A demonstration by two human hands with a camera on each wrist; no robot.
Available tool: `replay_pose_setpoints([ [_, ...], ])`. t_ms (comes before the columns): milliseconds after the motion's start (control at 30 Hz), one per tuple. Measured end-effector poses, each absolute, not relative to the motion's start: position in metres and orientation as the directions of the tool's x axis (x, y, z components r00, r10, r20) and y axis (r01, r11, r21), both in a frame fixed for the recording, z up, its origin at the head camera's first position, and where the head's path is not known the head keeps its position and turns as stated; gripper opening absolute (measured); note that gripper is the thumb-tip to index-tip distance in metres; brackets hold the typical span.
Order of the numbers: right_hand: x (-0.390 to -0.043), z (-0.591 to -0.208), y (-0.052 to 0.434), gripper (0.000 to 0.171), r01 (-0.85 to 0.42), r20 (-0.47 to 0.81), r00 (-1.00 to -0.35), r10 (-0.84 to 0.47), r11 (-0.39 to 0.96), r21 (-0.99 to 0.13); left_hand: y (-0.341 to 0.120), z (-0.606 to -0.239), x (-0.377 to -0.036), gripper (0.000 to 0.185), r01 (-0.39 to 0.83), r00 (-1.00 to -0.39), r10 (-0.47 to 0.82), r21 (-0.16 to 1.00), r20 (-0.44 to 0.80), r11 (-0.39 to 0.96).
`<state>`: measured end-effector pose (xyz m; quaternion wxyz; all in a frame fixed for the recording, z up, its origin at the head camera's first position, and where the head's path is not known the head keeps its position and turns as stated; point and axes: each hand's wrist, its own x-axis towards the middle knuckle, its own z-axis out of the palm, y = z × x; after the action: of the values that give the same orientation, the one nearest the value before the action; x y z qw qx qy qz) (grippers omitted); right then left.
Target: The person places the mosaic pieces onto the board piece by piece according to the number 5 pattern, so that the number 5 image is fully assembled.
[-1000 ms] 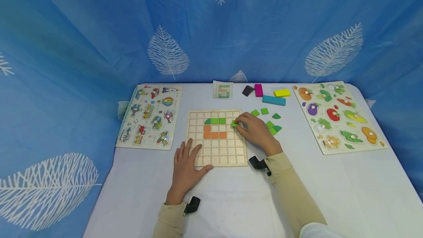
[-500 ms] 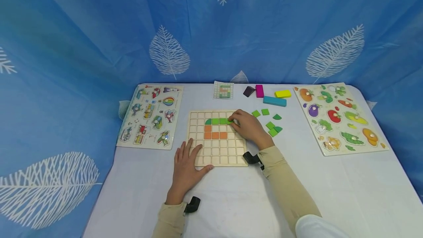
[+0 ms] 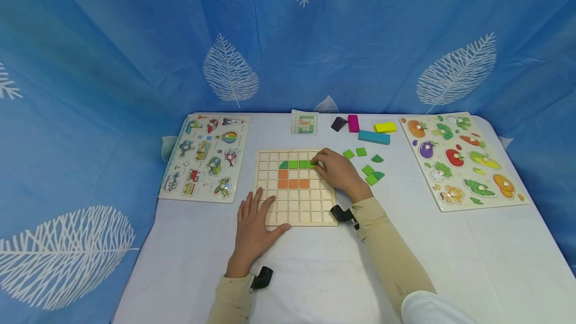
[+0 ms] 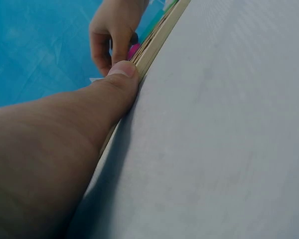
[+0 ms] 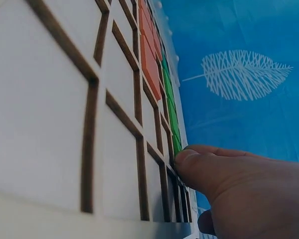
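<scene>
The right hand [image 3: 338,171] lies on the upper right part of the wooden grid board [image 3: 295,216], with its fingers bent down on a green tile [image 3: 313,164] at the right end of the green row. The fingertips press on this tile; in the right wrist view the thumb [image 5: 199,167] touches the board just beside the green pieces, but I cannot tell if the tile is pinched or only pushed. The tile sits in the second row of the board, touching the other green tiles [image 3: 293,164] on its left, and the row begins with a dark green quarter-round piece [image 3: 283,165]. Under this row are orange tiles [image 3: 293,183], one in the third row and three in the fourth. The left hand [image 3: 253,225] rests flat with straight, spread fingers on the lower left corner of the board and on the white table [image 3: 315,274]; it holds nothing. In the left wrist view its thumb [image 4: 120,79] lies against the board's edge. Loose green pieces [image 3: 370,174] lie on the table just to the right of the board. Behind the board are a small pattern card [image 3: 304,122] and coloured blocks [image 3: 373,136]. A vehicle puzzle [image 3: 204,156] lies at the left, a vegetable puzzle [image 3: 463,159] at the right.
</scene>
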<state>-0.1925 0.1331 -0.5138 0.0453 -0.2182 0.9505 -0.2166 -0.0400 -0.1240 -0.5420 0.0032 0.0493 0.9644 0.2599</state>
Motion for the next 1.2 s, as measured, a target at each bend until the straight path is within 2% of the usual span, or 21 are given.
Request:
replay_pose_setpoints([
  [1000,-0.188,-0.509,0.141,0.018,-0.376,0.01,-0.911,-0.412,0.821,-0.43,-0.124,-0.541,-0.04,0.085,0.101,-0.995,0.101,0.509,0.029,0.855],
  [1200,-0.176,-0.512,0.168,0.023,-0.274,0.019,-0.953,-0.303,0.831,-0.483,-0.125,-0.542,-0.039,0.085,0.099,-0.995,0.096,0.508,0.032,0.856],
])
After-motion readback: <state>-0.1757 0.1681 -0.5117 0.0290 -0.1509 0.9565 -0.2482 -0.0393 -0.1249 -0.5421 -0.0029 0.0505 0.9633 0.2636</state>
